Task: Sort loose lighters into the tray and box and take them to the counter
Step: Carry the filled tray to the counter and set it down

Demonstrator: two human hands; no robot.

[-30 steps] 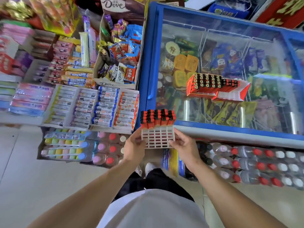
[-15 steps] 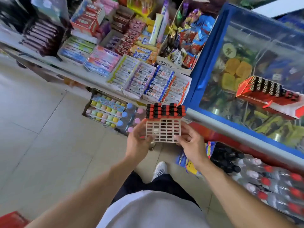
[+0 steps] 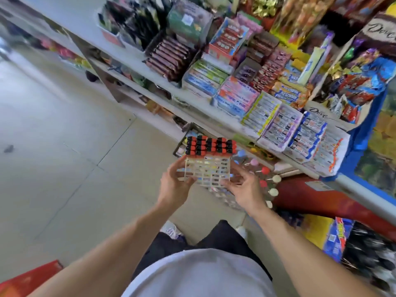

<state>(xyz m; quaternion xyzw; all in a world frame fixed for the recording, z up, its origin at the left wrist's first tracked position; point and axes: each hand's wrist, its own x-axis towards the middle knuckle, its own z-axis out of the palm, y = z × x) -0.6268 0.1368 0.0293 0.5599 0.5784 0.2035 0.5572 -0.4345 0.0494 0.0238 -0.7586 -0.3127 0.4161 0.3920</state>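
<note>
View swung left; tray [image 3: 207, 172] btwn hands [image 3: 243, 188].

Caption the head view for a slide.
Both hands, left and right, hold a tray part-filled with lighters.

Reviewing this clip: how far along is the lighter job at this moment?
Done: the far rows of the white grid tray hold red-and-black lighters; its near cells look empty. In hand: the left hand and right hand hold the tray over the floor beside the snack shelf. Left: carrying it to the counter, not in view; the box is not visible either.
</note>
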